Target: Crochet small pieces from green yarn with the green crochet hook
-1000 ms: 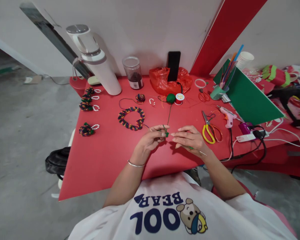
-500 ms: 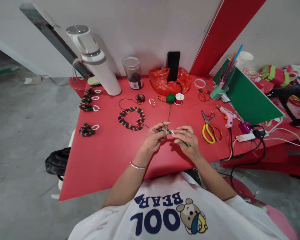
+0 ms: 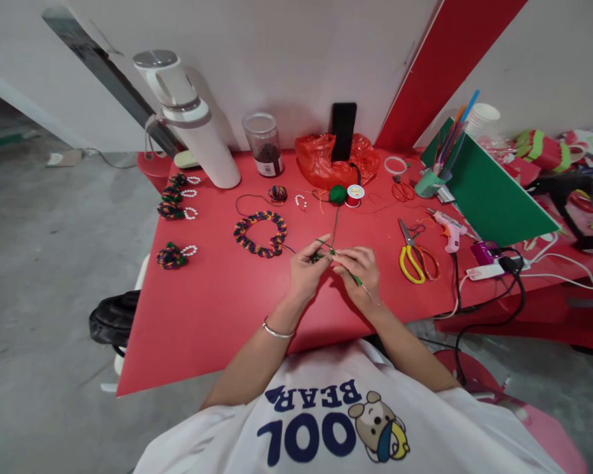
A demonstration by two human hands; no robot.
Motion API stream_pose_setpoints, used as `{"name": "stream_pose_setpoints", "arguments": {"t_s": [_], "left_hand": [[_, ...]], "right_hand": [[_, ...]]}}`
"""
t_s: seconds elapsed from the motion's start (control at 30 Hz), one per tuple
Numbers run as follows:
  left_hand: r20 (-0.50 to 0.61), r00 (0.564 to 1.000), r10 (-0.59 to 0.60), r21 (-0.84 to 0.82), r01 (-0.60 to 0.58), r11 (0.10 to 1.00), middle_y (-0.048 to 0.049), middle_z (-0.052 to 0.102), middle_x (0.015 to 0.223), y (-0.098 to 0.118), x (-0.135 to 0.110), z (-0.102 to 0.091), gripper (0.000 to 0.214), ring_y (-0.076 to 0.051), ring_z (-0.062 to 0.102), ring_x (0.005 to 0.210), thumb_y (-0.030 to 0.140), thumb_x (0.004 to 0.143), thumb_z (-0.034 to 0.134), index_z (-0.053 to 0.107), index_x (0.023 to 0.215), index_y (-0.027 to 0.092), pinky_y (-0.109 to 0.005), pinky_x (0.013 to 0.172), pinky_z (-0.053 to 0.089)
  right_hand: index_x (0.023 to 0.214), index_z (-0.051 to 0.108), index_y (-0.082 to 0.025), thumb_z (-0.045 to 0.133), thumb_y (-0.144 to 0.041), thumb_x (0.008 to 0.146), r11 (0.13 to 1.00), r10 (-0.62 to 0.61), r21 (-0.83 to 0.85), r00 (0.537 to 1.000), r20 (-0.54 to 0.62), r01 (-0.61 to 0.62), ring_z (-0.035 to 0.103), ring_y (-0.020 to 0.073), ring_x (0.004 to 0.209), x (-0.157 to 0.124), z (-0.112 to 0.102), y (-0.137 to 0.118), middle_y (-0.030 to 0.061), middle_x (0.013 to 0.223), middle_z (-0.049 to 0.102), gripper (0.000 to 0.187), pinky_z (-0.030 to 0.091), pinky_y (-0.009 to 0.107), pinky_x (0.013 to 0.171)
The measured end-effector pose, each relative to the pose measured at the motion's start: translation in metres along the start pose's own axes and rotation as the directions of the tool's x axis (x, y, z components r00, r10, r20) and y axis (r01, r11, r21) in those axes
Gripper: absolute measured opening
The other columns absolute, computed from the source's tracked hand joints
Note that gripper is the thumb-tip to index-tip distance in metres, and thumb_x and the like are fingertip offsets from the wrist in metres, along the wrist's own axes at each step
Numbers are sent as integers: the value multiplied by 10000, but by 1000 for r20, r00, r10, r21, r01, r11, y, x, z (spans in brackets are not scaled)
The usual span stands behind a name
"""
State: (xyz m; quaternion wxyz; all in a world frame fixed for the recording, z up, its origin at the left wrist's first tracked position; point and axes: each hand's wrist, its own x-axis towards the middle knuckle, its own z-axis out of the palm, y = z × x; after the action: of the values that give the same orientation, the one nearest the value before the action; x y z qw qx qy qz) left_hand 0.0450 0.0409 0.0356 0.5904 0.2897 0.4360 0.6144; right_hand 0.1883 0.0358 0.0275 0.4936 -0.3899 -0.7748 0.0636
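Observation:
My left hand (image 3: 306, 266) pinches a small piece of green yarn work (image 3: 318, 256), partly hidden by the fingers. In my right hand (image 3: 360, 271) is a crochet hook with a green handle (image 3: 356, 280), its tip at the yarn beside my left fingertips. A green strand runs from there up to a green yarn ball (image 3: 337, 194). Left of my hands lies a multicoloured crocheted ring (image 3: 242, 242), with a small multicoloured yarn ball (image 3: 277, 193) above it.
Several yarn pieces with white bead loops (image 3: 172, 255) lie along the table's left side. Scissors (image 3: 412, 253), a pink glue gun (image 3: 449, 229) and a power strip (image 3: 484, 270) are at right. A white bottle (image 3: 205, 148), jar (image 3: 263, 145), red bag (image 3: 316, 158) and phone (image 3: 343, 130) stand at the back.
My right hand has moved left, closer to my left hand, and the hook's handle has swung to a steeper angle. The things on the table have stayed put.

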Motion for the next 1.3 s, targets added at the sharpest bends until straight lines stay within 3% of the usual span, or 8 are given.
{"name": "stream_pose_setpoints", "arguments": {"t_s": [0.1, 0.17, 0.3, 0.43, 0.6, 1.03, 1.3], "left_hand": [[75, 984, -161, -181, 172, 968, 64, 575, 626, 1, 2, -3, 499, -29, 361, 477, 118, 601, 805, 774, 1095, 184, -169, 460, 264], [184, 943, -276, -263, 318, 911, 72, 544, 609, 4, 4, -7, 482, -14, 309, 445, 101, 594, 808, 769, 1069, 178, -156, 426, 207], [309, 878, -365, -260, 447, 856, 78, 507, 583, 11, 7, -15, 461, -7, 314, 433, 83, 602, 824, 762, 1052, 160, -135, 415, 205], [328, 872, -364, -241, 449, 860, 69, 531, 587, 13, 8, -19, 463, 0, 313, 422, 73, 603, 836, 764, 1054, 150, -136, 410, 198], [331, 869, -368, -212, 449, 868, 60, 554, 598, 12, 9, -21, 472, 5, 303, 417, 65, 593, 837, 770, 1053, 143, -146, 415, 201], [285, 889, -359, -153, 411, 899, 27, 592, 570, 19, 8, -18, 396, -5, 334, 414, 74, 545, 825, 792, 938, 115, -165, 421, 200], [339, 866, -368, -114, 426, 898, 29, 572, 538, 21, 8, -19, 376, -7, 341, 394, 69, 531, 801, 809, 903, 118, -171, 415, 168]], "right_hand": [[1224, 729, -335, 618, -374, 990, 999, -26, -46, 999, -23, 25, 667, 223, 1047, -8, 6, 4, 54, 1131, 769, 262, 532, 433, 975], [1213, 736, -346, 596, -411, 997, 998, -52, -20, 998, -26, 52, 676, 216, 1047, -11, 6, 9, 47, 1123, 774, 265, 532, 432, 978], [1174, 755, -341, 620, -477, 960, 985, -154, 81, 986, 57, 149, 679, 209, 1034, -3, -7, 24, 36, 1100, 798, 287, 551, 415, 936], [1176, 758, -342, 654, -454, 938, 974, -212, 120, 958, 193, 191, 677, 211, 1049, 10, -26, 34, 28, 1101, 810, 283, 572, 412, 908], [1179, 759, -349, 694, -420, 912, 973, -224, 118, 936, 272, 199, 671, 219, 1088, 18, -39, 36, 18, 1119, 812, 284, 591, 418, 901], [1189, 757, -324, 741, -343, 899, 961, -264, 173, 898, 352, 214, 662, 224, 1129, 26, -55, 31, 15, 1178, 799, 290, 599, 411, 909], [1105, 791, -301, 637, -446, 964, 952, -180, 298, 916, 359, 71, 665, 228, 1093, 31, -59, 27, 31, 1061, 825, 253, 584, 412, 913]]}}
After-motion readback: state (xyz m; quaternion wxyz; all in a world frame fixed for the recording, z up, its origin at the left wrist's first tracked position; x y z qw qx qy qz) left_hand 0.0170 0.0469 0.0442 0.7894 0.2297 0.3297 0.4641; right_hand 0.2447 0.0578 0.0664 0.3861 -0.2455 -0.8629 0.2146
